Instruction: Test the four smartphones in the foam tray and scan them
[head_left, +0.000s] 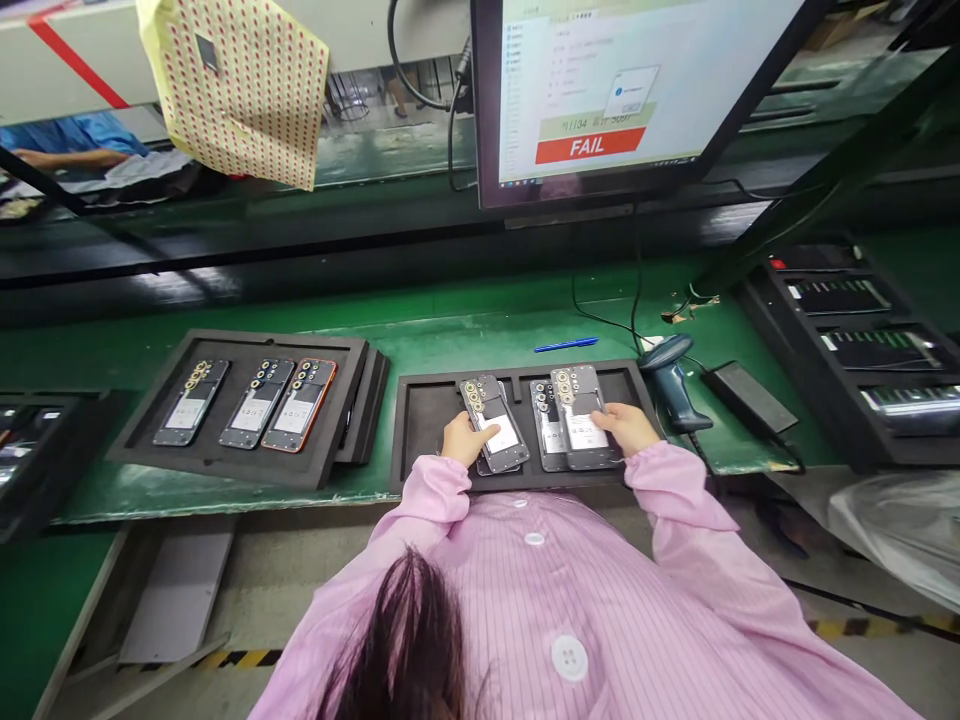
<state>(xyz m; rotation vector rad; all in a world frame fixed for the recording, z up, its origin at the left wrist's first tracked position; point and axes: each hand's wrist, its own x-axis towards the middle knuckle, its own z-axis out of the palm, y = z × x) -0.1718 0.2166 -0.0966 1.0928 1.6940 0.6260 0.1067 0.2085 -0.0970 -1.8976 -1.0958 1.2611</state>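
Note:
My left hand (463, 440) is closed on an opened smartphone (501, 440), its thumb across the white label. That phone is tilted over another one, of which only an edge shows below. My right hand (628, 430) grips a second smartphone (582, 405) at its right side, thumb on the label. This one partly covers another phone (546, 425) lying to its left. The phones have bare black backs with ringed camera lenses at the top. All are at a black foam tray (420, 425) by the bench's front edge.
To the left, a foam tray (202, 345) bearing three phones rests on stacked trays. A barcode scanner (675, 385), a black adapter (751, 395) and cables lie right. Behind are a blue pen (566, 345) and a monitor (592, 100) reading "FAIL". Another tray (832, 320) stands far right.

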